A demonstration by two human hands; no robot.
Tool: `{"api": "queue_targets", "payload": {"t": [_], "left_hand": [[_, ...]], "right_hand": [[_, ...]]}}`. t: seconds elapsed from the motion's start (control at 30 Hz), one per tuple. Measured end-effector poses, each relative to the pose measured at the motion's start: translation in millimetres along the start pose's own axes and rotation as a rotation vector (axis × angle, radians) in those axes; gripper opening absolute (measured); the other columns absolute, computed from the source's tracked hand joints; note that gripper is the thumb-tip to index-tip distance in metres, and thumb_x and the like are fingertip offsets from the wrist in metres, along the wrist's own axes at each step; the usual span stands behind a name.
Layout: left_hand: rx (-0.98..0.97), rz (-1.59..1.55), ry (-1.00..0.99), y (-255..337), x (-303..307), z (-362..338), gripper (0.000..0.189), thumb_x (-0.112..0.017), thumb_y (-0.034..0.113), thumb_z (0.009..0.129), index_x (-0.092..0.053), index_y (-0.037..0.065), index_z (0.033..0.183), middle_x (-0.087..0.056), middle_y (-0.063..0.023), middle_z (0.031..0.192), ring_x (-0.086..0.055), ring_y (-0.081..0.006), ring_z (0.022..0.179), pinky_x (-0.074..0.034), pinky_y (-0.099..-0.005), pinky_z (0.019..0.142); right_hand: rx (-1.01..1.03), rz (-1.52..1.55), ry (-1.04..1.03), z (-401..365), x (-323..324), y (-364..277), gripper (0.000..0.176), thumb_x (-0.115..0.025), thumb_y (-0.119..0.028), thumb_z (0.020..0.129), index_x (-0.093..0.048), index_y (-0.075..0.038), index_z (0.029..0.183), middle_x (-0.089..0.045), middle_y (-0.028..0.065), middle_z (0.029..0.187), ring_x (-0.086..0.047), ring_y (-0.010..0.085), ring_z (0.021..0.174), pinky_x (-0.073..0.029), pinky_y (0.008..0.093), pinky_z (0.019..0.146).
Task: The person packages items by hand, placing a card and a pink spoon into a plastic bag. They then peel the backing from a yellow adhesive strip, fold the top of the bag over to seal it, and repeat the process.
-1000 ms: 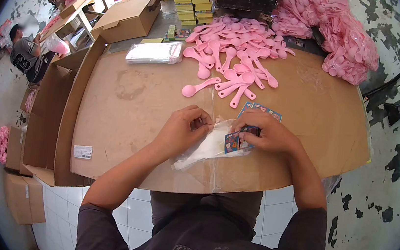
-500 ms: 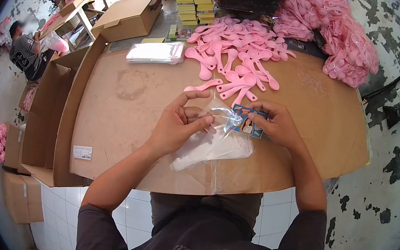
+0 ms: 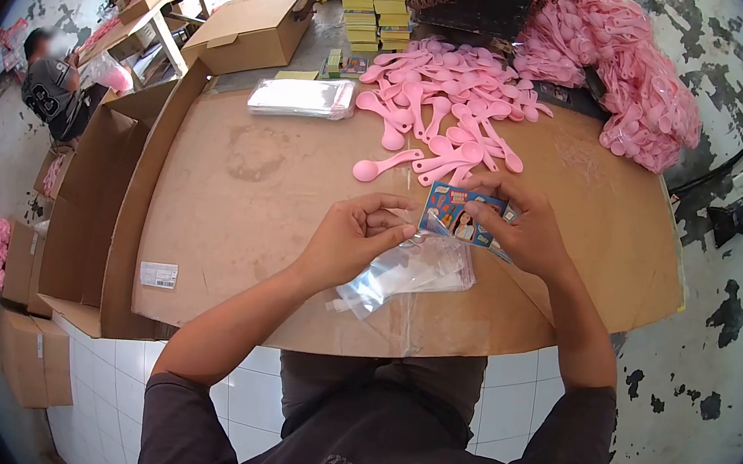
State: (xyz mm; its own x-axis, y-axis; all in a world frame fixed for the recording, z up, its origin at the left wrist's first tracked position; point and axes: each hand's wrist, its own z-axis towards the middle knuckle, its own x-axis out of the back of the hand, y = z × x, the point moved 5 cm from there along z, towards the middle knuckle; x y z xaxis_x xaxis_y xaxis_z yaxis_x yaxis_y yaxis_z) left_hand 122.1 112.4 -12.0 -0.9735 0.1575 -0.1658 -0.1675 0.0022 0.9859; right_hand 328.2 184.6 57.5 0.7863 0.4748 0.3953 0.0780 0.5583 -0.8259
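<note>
My right hand (image 3: 523, 229) is closed on a small stack of blue printed cards (image 3: 458, 213), thumb on the front face, which shows a picture of a person. Facing it, my left hand (image 3: 362, 233) pinches the edge of a clear plastic bag (image 3: 426, 232), whose film overlaps the lower left of the cards. Beneath both hands, a loose pile of clear bags (image 3: 407, 277) lies on the cardboard sheet (image 3: 236, 217). Just beyond the cards are pink plastic spoons (image 3: 443, 84) in a heap, the nearest one (image 3: 386, 165) lying a little apart.
A wrapped stack of clear bags (image 3: 302, 98) lies at the back left. Behind it stand yellow-edged card stacks (image 3: 377, 8). Bagged pink spoons (image 3: 636, 79) pile up at the back right. An open carton (image 3: 94, 210) borders the left side. Another person (image 3: 54, 86) sits far left.
The bag film between my hands has dropped lower, and more of the cards' front shows. My left hand has shifted slightly right. The whole view has moved a little.
</note>
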Motion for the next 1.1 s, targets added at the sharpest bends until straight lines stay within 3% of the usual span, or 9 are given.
{"api": "queue_targets", "payload": {"t": [0.13,0.23,0.33,0.53,0.63,0.73,0.93,1.03,1.1], "left_hand": [[-0.006,0.016,0.005,1,1,-1,0.036,-0.07,0.009,0.099,-0.06,-0.004,0.13,-0.076,-0.0136,0.102,-0.074,-0.016,0.093,-0.058,-0.0258,0.079],[0.013,0.036,0.018,6,1,-2,0.035,-0.069,0.009,0.099,-0.061,-0.003,0.131,-0.076,-0.0126,0.103,-0.074,-0.0164,0.093,-0.058,-0.0255,0.079],[-0.017,0.006,0.008,5,1,-2,0.034,-0.068,0.009,0.1,-0.061,-0.002,0.131,-0.076,-0.0122,0.105,-0.075,-0.0169,0.094,-0.058,-0.0254,0.079],[-0.062,0.029,0.026,1,4,-2,0.032,-0.067,0.008,0.1,-0.061,-0.005,0.129,-0.074,-0.0123,0.108,-0.073,-0.0152,0.096,-0.058,-0.0243,0.079],[-0.064,-0.034,0.085,2,3,0,0.033,-0.069,0.006,0.099,-0.061,-0.005,0.128,-0.074,-0.0121,0.106,-0.072,-0.0126,0.094,-0.058,-0.0241,0.08],[-0.067,0.029,0.077,0,7,-1,0.033,-0.07,0.006,0.098,-0.061,-0.004,0.128,-0.074,-0.0114,0.104,-0.07,-0.0104,0.09,-0.057,-0.0237,0.079],[-0.063,0.07,0.07,-2,1,-1,0.033,-0.07,0.007,0.098,-0.061,-0.004,0.128,-0.074,-0.0098,0.101,-0.069,-0.0091,0.087,-0.056,-0.0226,0.076],[-0.046,0.092,0.059,0,-1,-1,0.033,-0.07,0.006,0.098,-0.061,-0.004,0.128,-0.074,-0.0098,0.101,-0.069,-0.0089,0.086,-0.056,-0.0225,0.076],[-0.043,0.086,0.064,-3,-1,-1,0.032,-0.069,0.005,0.098,-0.061,-0.005,0.128,-0.074,-0.01,0.1,-0.069,-0.0092,0.087,-0.056,-0.0228,0.076]], "right_hand": [[-0.114,0.012,0.015,6,8,0,0.021,-0.069,-0.003,0.094,-0.071,0.0,0.115,-0.072,0.0064,0.105,-0.065,0.0104,0.092,-0.053,0.0273,0.079],[0.039,-0.123,-0.029,11,7,-11,0.021,-0.07,-0.003,0.092,-0.072,-0.002,0.114,-0.072,0.0077,0.103,-0.066,0.0112,0.09,-0.053,0.0277,0.078],[0.05,-0.262,-0.26,13,2,-17,0.023,-0.07,-0.003,0.091,-0.072,-0.003,0.114,-0.073,0.0093,0.103,-0.066,0.0141,0.089,-0.053,0.0293,0.077],[-0.108,-0.234,-0.35,14,-11,-1,0.019,-0.07,0.0,0.087,-0.073,-0.003,0.106,-0.071,0.0089,0.1,-0.064,0.0184,0.082,-0.051,0.033,0.072],[0.188,-0.446,-0.326,11,-24,11,0.018,-0.07,-0.002,0.089,-0.074,-0.002,0.106,-0.071,0.0105,0.102,-0.067,0.0201,0.085,-0.053,0.033,0.076],[0.275,-0.199,-0.151,17,-28,11,0.022,-0.07,-0.018,0.095,-0.073,-0.002,0.11,-0.072,0.0112,0.095,-0.067,0.0213,0.084,-0.054,0.0343,0.074],[-0.24,0.108,-0.224,0,-50,44,0.022,-0.076,-0.014,0.091,-0.073,-0.003,0.11,-0.071,0.0041,0.088,-0.063,0.0078,0.085,-0.051,0.0266,0.067],[-0.353,0.311,-0.103,-4,-42,56,0.027,-0.079,-0.008,0.087,-0.07,-0.002,0.112,-0.068,0.0021,0.086,-0.061,0.0057,0.082,-0.05,0.0247,0.068],[-0.233,0.349,-0.028,1,-37,44,0.029,-0.079,-0.005,0.085,-0.068,-0.003,0.112,-0.064,0.0005,0.085,-0.059,0.0054,0.08,-0.049,0.0247,0.069]]}}
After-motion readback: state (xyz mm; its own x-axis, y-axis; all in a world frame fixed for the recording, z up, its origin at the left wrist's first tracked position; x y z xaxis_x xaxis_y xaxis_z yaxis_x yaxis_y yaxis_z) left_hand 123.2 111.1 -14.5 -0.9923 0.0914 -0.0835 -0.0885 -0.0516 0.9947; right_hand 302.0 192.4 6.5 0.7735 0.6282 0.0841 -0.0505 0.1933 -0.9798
